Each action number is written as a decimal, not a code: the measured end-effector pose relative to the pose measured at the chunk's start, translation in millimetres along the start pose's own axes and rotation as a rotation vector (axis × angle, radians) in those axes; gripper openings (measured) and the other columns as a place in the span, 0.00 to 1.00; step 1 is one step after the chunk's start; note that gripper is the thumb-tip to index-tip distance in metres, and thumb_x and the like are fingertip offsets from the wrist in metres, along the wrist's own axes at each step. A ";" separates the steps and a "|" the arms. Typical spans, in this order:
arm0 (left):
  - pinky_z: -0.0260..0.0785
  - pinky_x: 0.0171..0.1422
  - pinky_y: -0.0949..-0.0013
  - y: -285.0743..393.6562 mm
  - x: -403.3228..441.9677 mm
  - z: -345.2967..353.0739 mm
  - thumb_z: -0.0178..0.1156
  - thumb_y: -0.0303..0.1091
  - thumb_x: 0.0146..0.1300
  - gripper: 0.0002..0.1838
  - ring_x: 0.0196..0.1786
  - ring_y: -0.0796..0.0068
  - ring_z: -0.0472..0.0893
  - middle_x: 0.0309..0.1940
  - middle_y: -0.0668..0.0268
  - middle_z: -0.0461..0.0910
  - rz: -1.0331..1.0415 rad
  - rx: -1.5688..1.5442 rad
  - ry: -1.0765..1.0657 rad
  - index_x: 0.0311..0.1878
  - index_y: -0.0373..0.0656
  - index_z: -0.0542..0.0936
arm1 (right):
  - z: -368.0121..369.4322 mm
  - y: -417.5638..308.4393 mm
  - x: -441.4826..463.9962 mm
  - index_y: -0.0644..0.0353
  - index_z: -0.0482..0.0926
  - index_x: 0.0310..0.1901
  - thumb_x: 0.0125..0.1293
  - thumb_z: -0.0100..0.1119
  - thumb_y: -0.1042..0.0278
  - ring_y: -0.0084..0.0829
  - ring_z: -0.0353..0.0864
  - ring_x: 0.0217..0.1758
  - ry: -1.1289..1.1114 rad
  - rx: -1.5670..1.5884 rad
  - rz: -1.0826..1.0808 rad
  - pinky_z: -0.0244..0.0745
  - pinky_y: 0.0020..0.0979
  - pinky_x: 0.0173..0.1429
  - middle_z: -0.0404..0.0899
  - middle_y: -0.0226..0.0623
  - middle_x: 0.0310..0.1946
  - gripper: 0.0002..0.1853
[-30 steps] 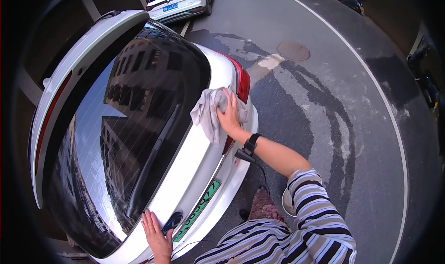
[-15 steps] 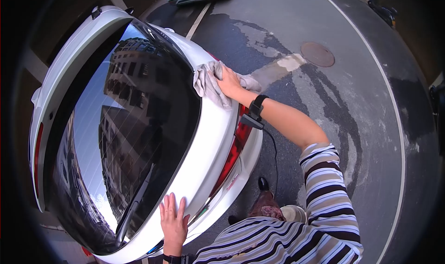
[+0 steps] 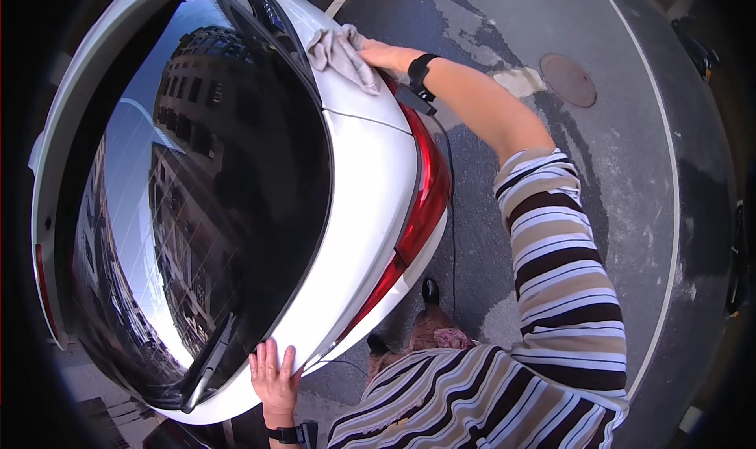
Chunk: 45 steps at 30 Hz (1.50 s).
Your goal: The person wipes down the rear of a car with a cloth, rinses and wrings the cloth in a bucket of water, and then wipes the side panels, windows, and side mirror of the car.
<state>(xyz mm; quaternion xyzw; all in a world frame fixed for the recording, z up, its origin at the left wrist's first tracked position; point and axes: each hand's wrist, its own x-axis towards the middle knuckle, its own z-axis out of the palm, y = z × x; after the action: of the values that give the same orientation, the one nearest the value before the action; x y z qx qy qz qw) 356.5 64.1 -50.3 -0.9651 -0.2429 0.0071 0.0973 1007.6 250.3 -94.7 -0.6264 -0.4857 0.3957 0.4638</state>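
Right hand point(image 3: 382, 56) is holding a bunched grey cloth point(image 3: 339, 57) against the white car point(image 3: 370, 161), beside the upper end of the tail light point(image 3: 431, 185); the palm is presumably pressing so that the fabric is meeting the paint. Fingers are mostly disappearing into the folds; how tightly they are gripping cannot be told. Left hand point(image 3: 273, 376) is lying flat on the bodywork, fingers slightly parted, holding nothing visible, near the wiper point(image 3: 211, 366); it is probably bracing the torso against the other arm's long reach. A dark strap point(image 3: 420, 71) is circling the right wrist; from a block beside it, a cable point(image 3: 452, 173) is hanging, its lower end not showing clearly. Inward of both hands, the rear window point(image 3: 260, 181) is mirroring buildings, and these reflections are masking the interior. Beyond the right hand, the car is running out of frame; dark vignetting is swallowing the outer edges.
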 end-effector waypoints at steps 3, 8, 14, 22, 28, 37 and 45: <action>0.52 0.72 0.40 1.9 -1.0 -1.8 0.69 0.44 0.54 0.39 0.70 0.44 0.63 0.70 0.50 0.61 -0.013 0.004 0.011 0.68 0.56 0.63 | -13.1 11.4 -47.2 0.53 0.66 0.66 0.64 0.61 0.54 0.33 0.76 0.57 -0.074 0.147 0.018 0.73 0.38 0.59 0.74 0.41 0.58 0.30; 0.52 0.71 0.38 4.2 3.6 -1.0 0.67 0.45 0.56 0.37 0.69 0.42 0.63 0.69 0.48 0.62 -0.022 -0.008 0.060 0.68 0.56 0.64 | 4.6 47.6 -157.1 0.56 0.66 0.66 0.64 0.62 0.62 0.25 0.72 0.60 -0.015 0.290 0.033 0.68 0.28 0.64 0.73 0.35 0.59 0.30; 0.53 0.71 0.39 7.5 9.0 -2.6 0.69 0.44 0.55 0.41 0.71 0.41 0.61 0.70 0.46 0.60 0.009 0.047 0.099 0.70 0.53 0.60 | 95.8 75.9 -301.6 0.60 0.65 0.63 0.61 0.63 0.66 0.28 0.73 0.57 0.362 0.351 -0.012 0.68 0.32 0.63 0.74 0.37 0.52 0.29; 0.51 0.72 0.38 9.7 11.1 -2.7 0.71 0.41 0.52 0.44 0.71 0.38 0.60 0.71 0.45 0.58 0.005 0.052 0.107 0.70 0.50 0.60 | 130.0 104.1 -291.9 0.64 0.69 0.61 0.67 0.57 0.51 0.32 0.75 0.56 0.697 0.512 -0.104 0.68 0.35 0.62 0.76 0.41 0.53 0.29; 0.50 0.72 0.39 12.3 11.7 -5.0 0.66 0.43 0.59 0.38 0.72 0.41 0.59 0.71 0.45 0.57 -0.006 0.028 0.095 0.71 0.51 0.61 | 36.6 73.8 -201.0 0.56 0.69 0.65 0.69 0.56 0.59 0.24 0.77 0.54 0.226 0.434 0.011 0.73 0.29 0.59 0.76 0.38 0.56 0.24; 0.50 0.71 0.36 5.8 5.1 -0.2 0.62 0.49 0.62 0.36 0.71 0.38 0.59 0.71 0.44 0.57 -0.003 0.048 0.070 0.70 0.50 0.61 | -20.8 74.4 -88.4 0.53 0.75 0.60 0.63 0.59 0.44 0.29 0.73 0.60 -0.127 0.561 0.197 0.65 0.39 0.66 0.75 0.34 0.60 0.29; 0.51 0.70 0.34 1.1 -0.2 5.1 0.62 0.51 0.62 0.38 0.70 0.36 0.60 0.71 0.42 0.56 0.020 0.098 0.077 0.72 0.51 0.58 | -30.4 141.3 -56.5 0.57 0.81 0.47 0.71 0.52 0.64 0.21 0.82 0.43 -0.214 0.901 0.003 0.77 0.27 0.50 0.84 0.31 0.44 0.11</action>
<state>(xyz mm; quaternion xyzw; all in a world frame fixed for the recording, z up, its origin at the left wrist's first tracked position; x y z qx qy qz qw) 356.6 64.0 -55.5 -0.9611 -0.2288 -0.0169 0.1537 1058.4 175.4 -220.7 -0.3188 -0.3094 0.6305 0.6364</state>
